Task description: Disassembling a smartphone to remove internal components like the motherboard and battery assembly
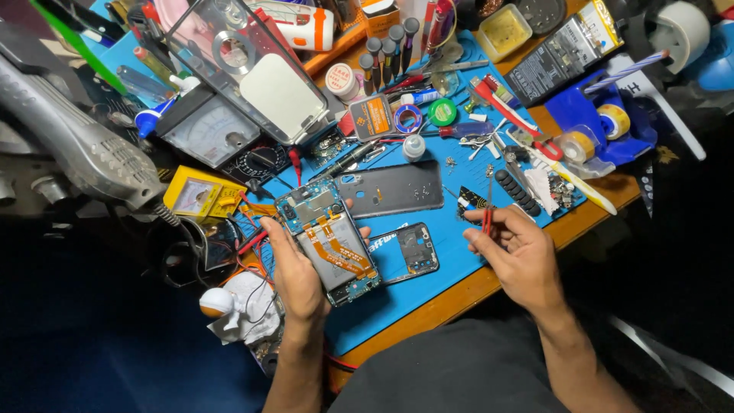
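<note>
Cradling the opened phone (334, 243) in my left hand (294, 271), right hand (516, 252) pinching red tweezers (487, 218) right of it, I am risking tearing its exposed orange flex cable (340, 248).

**Your hands: left cradling, right pinching**

Your left hand (294, 271) reaches up from the lower middle, palm turned inward, thumb along the near edge and fingers curled round the far side of what it grips. Your right hand (516, 252) sits well apart to the right, forearm slanting in from the lower corner, thumb and forefinger pressed together in a fine pinch.
</note>
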